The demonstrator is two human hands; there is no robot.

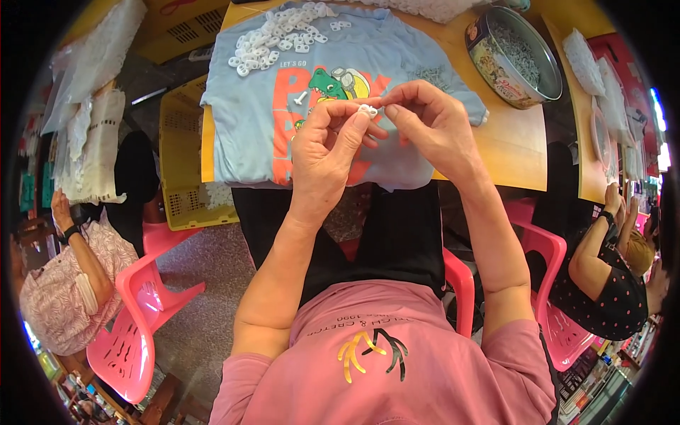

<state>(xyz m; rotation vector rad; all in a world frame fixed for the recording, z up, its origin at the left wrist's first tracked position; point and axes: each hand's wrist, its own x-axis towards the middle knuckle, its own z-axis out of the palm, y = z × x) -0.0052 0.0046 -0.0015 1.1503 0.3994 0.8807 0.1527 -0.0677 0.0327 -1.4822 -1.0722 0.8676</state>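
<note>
My left hand (327, 145) pinches a small white plastic piece with holes (367, 110) between thumb and forefinger. Close to its right side, my right hand (433, 127) has thumb and forefinger pressed together; whatever they hold is too small to make out. Both hands are over a blue shirt with a printed cartoon (244, 134), spread on the table. A heap of similar white plastic pieces (273, 42) lies on its far left part. One small white part (301, 98) rests apart, just beyond my left hand. Small grey metal pieces (428, 75) are scattered beyond my right hand.
A round tin (520, 88) of small grey metal pieces stands at the far right of the wooden table (520, 149). Left of the table is a yellow plastic crate (191, 212). People sit on pink chairs (138, 304) at either side.
</note>
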